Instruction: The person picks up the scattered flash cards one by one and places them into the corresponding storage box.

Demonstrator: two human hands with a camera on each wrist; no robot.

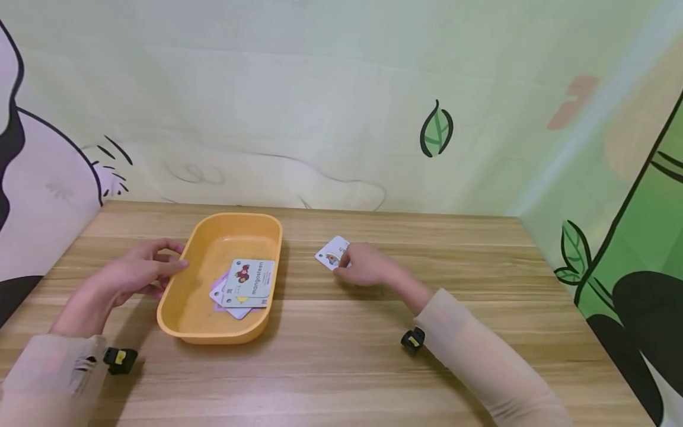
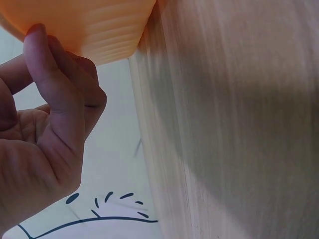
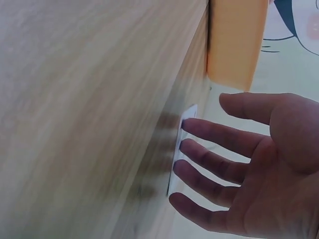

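An orange plastic tray (image 1: 181,323) stands left of the middle, holding several picture cards, the top one (image 1: 248,279) reading "mangosteen". At the tray's left rim is my left hand (image 1: 144,267); a finger reaches over the edge while the thumb (image 2: 42,59) lies against the outer wall in the left wrist view. A white picture card (image 1: 333,249) lies flat on the table, partly covered by my right hand (image 1: 368,264). Seen from the right wrist, the fingertips touch this card (image 3: 188,113) and the thumb (image 3: 239,103) stays apart from it.
The wooden table (image 1: 341,373) meets a pale wall (image 1: 320,118) with cartoon drawings along its back edge. Dark wrist cameras (image 1: 412,341) are worn at both cuffs. The tray's wall rises between the cards inside and the single card on the table.
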